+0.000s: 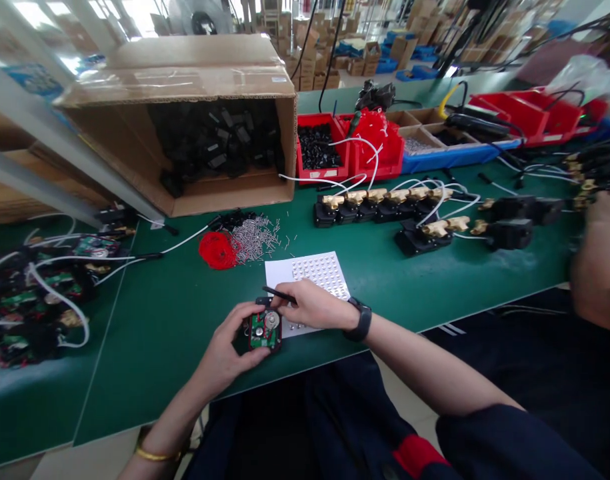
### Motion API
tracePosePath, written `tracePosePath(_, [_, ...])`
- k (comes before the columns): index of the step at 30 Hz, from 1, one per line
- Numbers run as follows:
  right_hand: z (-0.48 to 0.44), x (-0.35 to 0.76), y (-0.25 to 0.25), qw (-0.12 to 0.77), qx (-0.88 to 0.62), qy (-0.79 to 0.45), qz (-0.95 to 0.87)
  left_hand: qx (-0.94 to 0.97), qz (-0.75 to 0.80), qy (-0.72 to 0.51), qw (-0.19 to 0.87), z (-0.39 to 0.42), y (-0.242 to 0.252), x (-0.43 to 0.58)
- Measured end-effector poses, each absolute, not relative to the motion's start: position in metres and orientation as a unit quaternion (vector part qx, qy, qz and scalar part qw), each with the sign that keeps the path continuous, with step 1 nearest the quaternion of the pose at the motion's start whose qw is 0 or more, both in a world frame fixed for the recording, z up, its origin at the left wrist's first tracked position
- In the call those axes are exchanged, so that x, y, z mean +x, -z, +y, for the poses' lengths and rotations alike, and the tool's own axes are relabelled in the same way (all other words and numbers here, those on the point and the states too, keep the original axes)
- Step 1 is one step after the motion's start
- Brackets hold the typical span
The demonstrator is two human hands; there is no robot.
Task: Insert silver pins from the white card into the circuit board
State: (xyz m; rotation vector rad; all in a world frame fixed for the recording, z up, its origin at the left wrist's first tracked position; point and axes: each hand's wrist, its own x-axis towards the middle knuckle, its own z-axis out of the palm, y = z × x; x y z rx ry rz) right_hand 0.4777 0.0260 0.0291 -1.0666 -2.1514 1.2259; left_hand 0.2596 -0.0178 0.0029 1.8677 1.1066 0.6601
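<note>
My left hand [223,352] grips the side of a small black housing [277,342], thumb and fingers around its edges. Inside the housing sits a green circuit board [259,339] with a round metal-coloured gear [272,320] and red wires. A slim black pen-like tool [279,294] is pinched in my right hand [309,304], above the housing's upper right corner. Its working tip is hidden by my fingers. Beneath my right hand lies a white sheet [277,269] bearing rows of small silvery pieces [325,270].
Behind the sheet are a pile of metal pins or screws [257,239] and a red ring-shaped bundle [218,251]. A cardboard box [235,193] holds black parts. Brass-fitted black units [375,207] line the right; opened units [39,293] lie left. Another person's arm [602,260] is far right.
</note>
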Motion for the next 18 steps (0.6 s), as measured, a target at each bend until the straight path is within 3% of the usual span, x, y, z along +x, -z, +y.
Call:
tracePosePath(8, [0.0225, 0.4784, -0.0295, 0.209, -0.374, -0.470, -0.772, 0.763, 0.465, -0.253, 0.372, -0.0277, -0.0022, 0.2604])
tracePosePath(18, [0.0160, 0.4697, -0.0303, 0.243, -0.406, -0.475, -0.742, 0.740, 0.462, -0.266, 0.411, -0.0271, 0.0015, 0.2577])
